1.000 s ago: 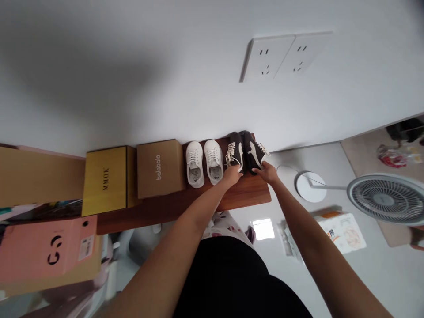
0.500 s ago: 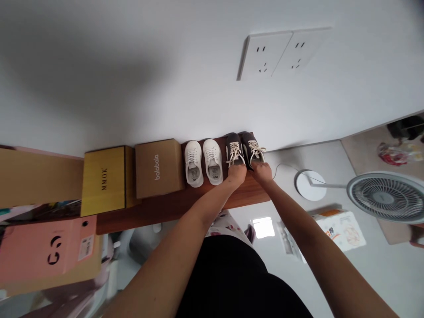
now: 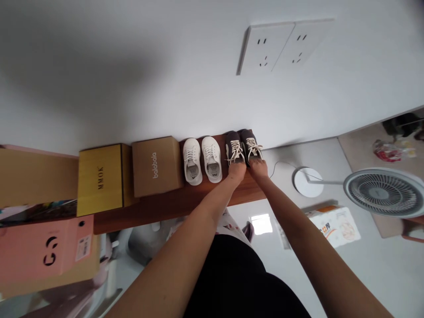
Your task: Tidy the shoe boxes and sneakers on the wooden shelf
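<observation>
Two dark sneakers with cream laces stand side by side at the right end of a brown wooden shelf, toes toward the wall. My left hand is closed on the heel of the left dark sneaker. On the heel of the right dark sneaker, my right hand is closed as well. The fingertips of both hands are hidden inside or behind the heels. Just left of them sits a pair of white sneakers, the nearer one apart from my left hand and the other beside it.
Left along the shelf stand a brown balabala box and a yellow MMOK box. A pink box lies lower left. A fan stands on the floor at right, near a white package. Wall sockets are above.
The view has shifted slightly, so most things sit a little higher and further left. Both hands stay at the heels of the dark sneakers, which remain side by side.
</observation>
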{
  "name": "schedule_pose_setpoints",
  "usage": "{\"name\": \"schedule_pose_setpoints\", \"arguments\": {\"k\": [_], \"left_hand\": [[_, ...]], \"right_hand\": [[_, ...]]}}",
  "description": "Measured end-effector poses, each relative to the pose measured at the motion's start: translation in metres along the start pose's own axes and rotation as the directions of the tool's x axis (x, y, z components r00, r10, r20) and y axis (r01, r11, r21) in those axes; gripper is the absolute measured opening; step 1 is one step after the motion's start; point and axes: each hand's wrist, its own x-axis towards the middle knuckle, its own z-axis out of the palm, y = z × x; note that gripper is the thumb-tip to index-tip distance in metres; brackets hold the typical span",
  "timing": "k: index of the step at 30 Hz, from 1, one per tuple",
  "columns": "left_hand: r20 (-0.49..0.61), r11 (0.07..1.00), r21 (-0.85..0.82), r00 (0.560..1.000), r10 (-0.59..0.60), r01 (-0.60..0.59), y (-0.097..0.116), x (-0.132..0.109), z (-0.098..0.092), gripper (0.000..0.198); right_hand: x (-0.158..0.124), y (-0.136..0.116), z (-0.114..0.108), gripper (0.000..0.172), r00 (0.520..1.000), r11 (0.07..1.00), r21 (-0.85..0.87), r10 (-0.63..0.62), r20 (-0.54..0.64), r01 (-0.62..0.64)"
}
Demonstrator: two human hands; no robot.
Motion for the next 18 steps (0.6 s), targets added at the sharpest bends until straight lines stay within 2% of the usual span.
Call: {"name": "schedule_pose_setpoints", "arguments": {"k": [4,7,10,12,14,15,16,17,18], "left_hand": [[-0.044,0.999,-0.010,0.998,0.038,-0.039,-0.002,-0.008,-0.002,0.031],[-0.108,0.989,-0.086,0.988,0.110,-0.119,-0.008,-0.020,-0.009,0.029],[-0.227,0.930,-0.292,0.961,0.159,-0.223,-0.033,-0.051,-0.016,0.030],[-0.280,0.847,-0.478,0.954,0.105,-0.233,-0.063,-0.089,-0.015,0.024],[-0.252,0.741,-0.657,0.967,-0.045,-0.137,-0.104,-0.139,-0.005,0.024],[-0.210,0.672,-0.739,0.964,-0.161,-0.049,-0.126,-0.166,0.002,0.029],[-0.161,0.577,-0.816,0.945,-0.286,0.035,-0.150,-0.193,0.012,0.035],[-0.102,0.453,-0.885,0.905,-0.412,0.106,-0.174,-0.220,0.022,0.041],[-0.034,0.299,-0.942,0.845,-0.534,0.151,-0.200,-0.245,0.033,0.045]], "right_hand": [[-0.008,-0.002,-0.008,0.025,1.000,0.999,0.005,0.031,-0.001,-0.031],[-0.021,-0.007,-0.019,0.029,0.995,0.995,0.055,0.084,-0.062,-0.080],[-0.039,-0.021,-0.032,0.034,0.964,0.964,0.223,0.188,-0.186,-0.145],[-0.055,-0.042,-0.038,0.035,0.938,0.889,0.439,0.255,-0.235,-0.132],[-0.073,-0.077,-0.039,0.034,0.934,0.709,0.701,0.299,-0.197,-0.079],[-0.083,-0.100,-0.038,0.035,0.942,0.565,0.823,0.306,-0.140,-0.061],[-0.094,-0.126,-0.035,0.036,0.957,0.402,0.913,0.286,-0.054,-0.069],[-0.104,-0.154,-0.031,0.037,0.968,0.234,0.968,0.247,0.034,-0.093],[-0.113,-0.184,-0.026,0.038,0.975,0.082,0.987,0.182,0.125,-0.142]]}}
